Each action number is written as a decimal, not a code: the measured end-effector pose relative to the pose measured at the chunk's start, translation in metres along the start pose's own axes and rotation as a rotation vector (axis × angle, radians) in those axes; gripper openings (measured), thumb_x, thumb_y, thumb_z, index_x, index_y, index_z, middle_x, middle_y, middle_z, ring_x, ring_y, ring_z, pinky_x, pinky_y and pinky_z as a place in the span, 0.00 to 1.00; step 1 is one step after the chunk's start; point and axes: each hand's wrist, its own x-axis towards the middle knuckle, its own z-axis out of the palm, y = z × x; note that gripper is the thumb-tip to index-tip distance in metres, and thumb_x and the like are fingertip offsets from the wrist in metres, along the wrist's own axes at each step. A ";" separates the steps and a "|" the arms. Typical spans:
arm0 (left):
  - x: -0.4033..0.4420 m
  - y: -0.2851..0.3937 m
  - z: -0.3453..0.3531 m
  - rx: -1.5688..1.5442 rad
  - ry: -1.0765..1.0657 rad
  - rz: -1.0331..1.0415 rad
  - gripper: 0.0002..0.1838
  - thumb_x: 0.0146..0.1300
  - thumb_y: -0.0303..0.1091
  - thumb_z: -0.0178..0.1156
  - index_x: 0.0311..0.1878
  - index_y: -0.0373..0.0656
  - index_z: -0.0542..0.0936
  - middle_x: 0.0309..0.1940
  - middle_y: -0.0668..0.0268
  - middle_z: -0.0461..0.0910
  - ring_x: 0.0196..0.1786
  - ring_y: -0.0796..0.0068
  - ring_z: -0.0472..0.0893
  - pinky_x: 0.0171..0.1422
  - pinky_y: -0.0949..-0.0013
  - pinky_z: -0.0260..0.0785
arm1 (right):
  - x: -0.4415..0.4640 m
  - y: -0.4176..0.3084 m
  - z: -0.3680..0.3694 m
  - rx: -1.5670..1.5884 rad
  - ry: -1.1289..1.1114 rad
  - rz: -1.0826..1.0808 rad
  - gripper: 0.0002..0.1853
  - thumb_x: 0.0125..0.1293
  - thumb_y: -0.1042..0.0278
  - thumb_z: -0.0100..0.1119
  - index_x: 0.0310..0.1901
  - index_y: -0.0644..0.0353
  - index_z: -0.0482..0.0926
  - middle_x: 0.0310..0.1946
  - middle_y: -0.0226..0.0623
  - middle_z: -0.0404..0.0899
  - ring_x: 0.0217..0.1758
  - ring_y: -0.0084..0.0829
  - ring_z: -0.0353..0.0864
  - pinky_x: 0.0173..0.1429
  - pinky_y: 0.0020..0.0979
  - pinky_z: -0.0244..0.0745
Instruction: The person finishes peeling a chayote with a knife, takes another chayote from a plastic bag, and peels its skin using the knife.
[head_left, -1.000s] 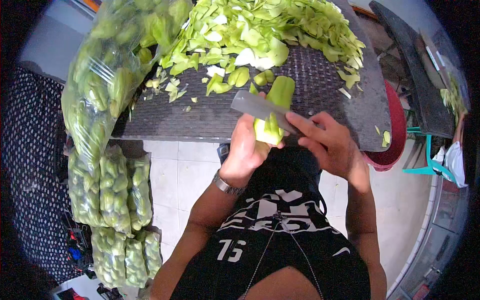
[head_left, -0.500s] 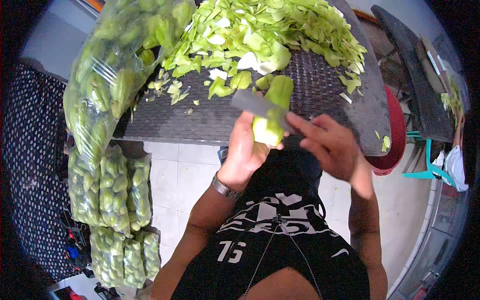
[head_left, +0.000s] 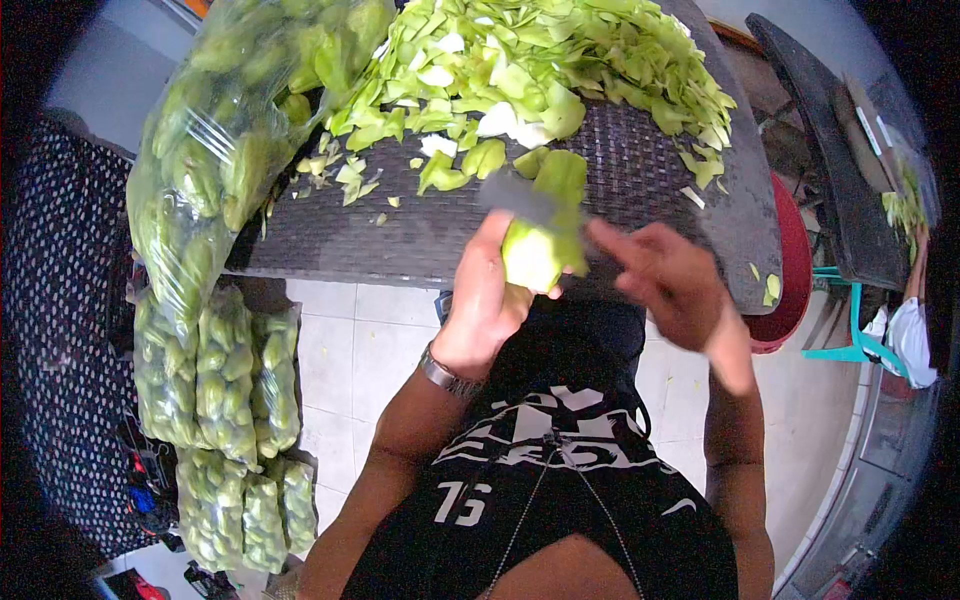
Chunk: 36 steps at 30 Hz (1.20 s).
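Observation:
A partly peeled green fruit (head_left: 532, 258), elongated and pale where its skin is off, rests in my left hand (head_left: 485, 290), with the fingers wrapped round it. My right hand (head_left: 675, 285) is closed and grips a knife; its handle is mostly hidden by fingers and motion blur. The grey blade (head_left: 517, 197) lies across the fruit's upper part. A broad strip of green peel (head_left: 563, 185) stands up beside the blade. Beyond the hands, a large heap of green peels (head_left: 600, 60) covers the far part of the dark woven tabletop (head_left: 400, 235).
A big clear bag of green fruit (head_left: 215, 170) leans over the table's left edge. Several smaller filled bags (head_left: 225, 390) lie on the floor below. A red tub (head_left: 790, 270) stands at right, near a teal stool (head_left: 855, 320) and a dark chair (head_left: 830, 130).
My right hand has shifted slightly right and the blurred knife has moved a little over the fruit. More peel now shows along the fruit's right side. My left hand stays nearly still.

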 end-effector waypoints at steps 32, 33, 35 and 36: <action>-0.005 -0.004 -0.008 0.231 -0.029 0.014 0.27 0.79 0.57 0.46 0.60 0.42 0.77 0.39 0.61 0.84 0.31 0.65 0.85 0.24 0.67 0.72 | -0.007 0.052 -0.019 -0.103 0.095 0.405 0.22 0.76 0.65 0.59 0.70 0.44 0.77 0.34 0.45 0.77 0.36 0.41 0.77 0.48 0.36 0.74; -0.005 -0.003 -0.009 0.193 -0.032 -0.003 0.27 0.79 0.58 0.47 0.60 0.42 0.77 0.39 0.62 0.84 0.32 0.66 0.85 0.25 0.67 0.74 | -0.009 0.054 -0.020 -0.046 0.109 0.417 0.22 0.76 0.64 0.58 0.70 0.45 0.77 0.34 0.45 0.78 0.36 0.40 0.77 0.48 0.36 0.74; -0.001 0.001 -0.010 0.114 -0.036 -0.031 0.27 0.78 0.59 0.49 0.60 0.43 0.76 0.39 0.63 0.84 0.33 0.67 0.85 0.28 0.66 0.78 | -0.009 0.058 -0.018 0.067 0.133 0.433 0.21 0.78 0.63 0.57 0.70 0.46 0.77 0.34 0.46 0.78 0.37 0.38 0.76 0.49 0.35 0.74; 0.001 0.003 -0.009 0.071 -0.032 -0.041 0.27 0.78 0.59 0.49 0.60 0.43 0.76 0.40 0.63 0.84 0.35 0.67 0.85 0.30 0.64 0.79 | -0.009 0.050 -0.015 0.096 0.143 0.420 0.21 0.78 0.63 0.57 0.70 0.47 0.77 0.35 0.47 0.80 0.37 0.38 0.77 0.49 0.35 0.74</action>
